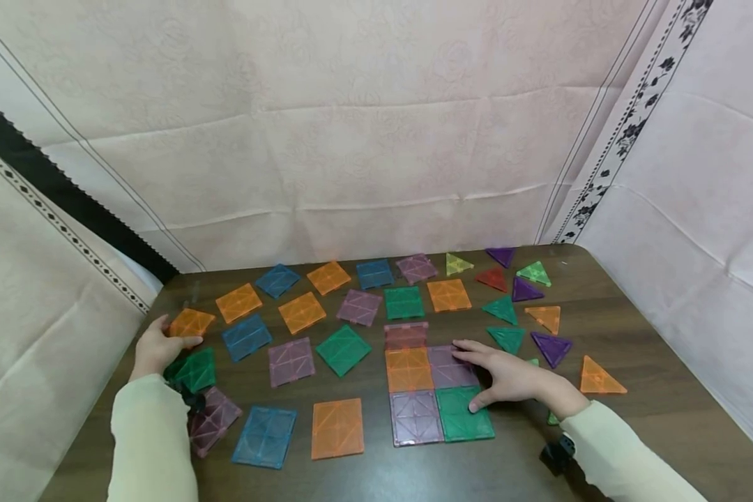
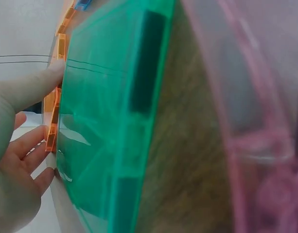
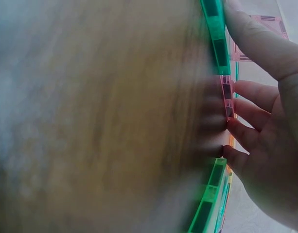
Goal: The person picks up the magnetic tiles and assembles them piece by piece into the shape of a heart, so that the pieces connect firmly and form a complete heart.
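On the table's left side, my left hand [image 1: 155,351] pinches an orange square magnetic tile [image 1: 192,323] between thumb and fingers. The left wrist view has the thumb [image 2: 44,80] at that tile's edge, behind a large green tile [image 2: 102,111]. My right hand [image 1: 508,373] rests over a two-by-two block of tiles, fingers extended. Its thumb touches the green tile [image 1: 463,422], and its fingertips lie on the purple tile [image 1: 447,364]. An orange tile [image 1: 409,371] and a lilac tile [image 1: 416,418] complete the block. A pinkish-red tile [image 1: 405,336] stands upright at the orange tile's back edge.
Loose square tiles, such as a blue one [image 1: 265,437] and an orange one [image 1: 337,429], lie across the left and middle. Several triangles, including an orange one [image 1: 601,377] and a purple one [image 1: 551,347], spread on the right. A pale cloth [image 1: 376,153] hangs behind the table.
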Motion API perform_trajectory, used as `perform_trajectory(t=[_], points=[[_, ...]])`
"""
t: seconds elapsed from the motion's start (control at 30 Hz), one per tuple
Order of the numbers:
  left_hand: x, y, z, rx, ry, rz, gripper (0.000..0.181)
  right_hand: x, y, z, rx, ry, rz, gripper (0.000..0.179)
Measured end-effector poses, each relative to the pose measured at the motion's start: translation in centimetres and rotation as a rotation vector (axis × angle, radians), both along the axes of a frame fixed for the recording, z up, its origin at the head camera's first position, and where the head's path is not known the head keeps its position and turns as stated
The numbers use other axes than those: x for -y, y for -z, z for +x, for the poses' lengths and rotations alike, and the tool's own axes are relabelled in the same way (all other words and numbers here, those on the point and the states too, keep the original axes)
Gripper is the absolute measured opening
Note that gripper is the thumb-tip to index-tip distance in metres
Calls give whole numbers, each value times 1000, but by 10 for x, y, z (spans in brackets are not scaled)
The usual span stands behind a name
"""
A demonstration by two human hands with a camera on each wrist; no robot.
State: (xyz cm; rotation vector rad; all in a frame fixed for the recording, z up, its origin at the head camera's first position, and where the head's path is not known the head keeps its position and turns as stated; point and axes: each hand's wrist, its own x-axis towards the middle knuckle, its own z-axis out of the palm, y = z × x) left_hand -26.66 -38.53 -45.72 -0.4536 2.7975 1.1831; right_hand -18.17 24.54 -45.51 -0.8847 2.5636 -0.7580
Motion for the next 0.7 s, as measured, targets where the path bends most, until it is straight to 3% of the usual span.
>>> perform_trajectory(t=[0.17,0.3,0.5,0.7], points=[[1,0,0,-34,-12,-27,99,0,0,0,-1,3,-1,94],[-2,-8,3,-97,-10,-40,98,1,0,0,-1,-1,-3,94],[-29,-35,5,-248,60,-43,98,1,-1,1,10,1,-3,94],[-70,-64,10,-365,185,-99,96,1,-4,1,5,5,3,95]])
